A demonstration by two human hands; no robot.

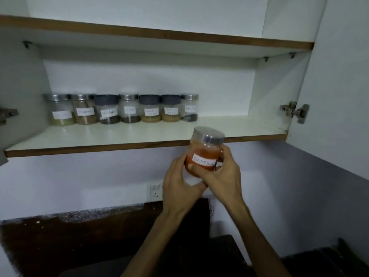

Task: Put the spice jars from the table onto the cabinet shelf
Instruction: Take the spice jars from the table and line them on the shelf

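A clear jar of red chilli powder (pixel 204 151) with a silver lid and a white label is held just below the front edge of the white cabinet shelf (pixel 139 135). My left hand (pixel 179 182) grips it from the left and below. My right hand (pixel 223 172) wraps it from the right. On the shelf, a row of several labelled spice jars (pixel 119 108) stands against the back wall at the left and middle. The jar in my hands is to the right of the row's last jar (pixel 189 107) and lower than it.
The open cabinet door (pixel 339 86) with its hinge (pixel 295 111) stands at the right. An upper shelf (pixel 159 35) runs above. A wall socket (pixel 154 191) sits below the cabinet, above a dark speckled counter (pixel 79 226). The right part of the shelf is bare.
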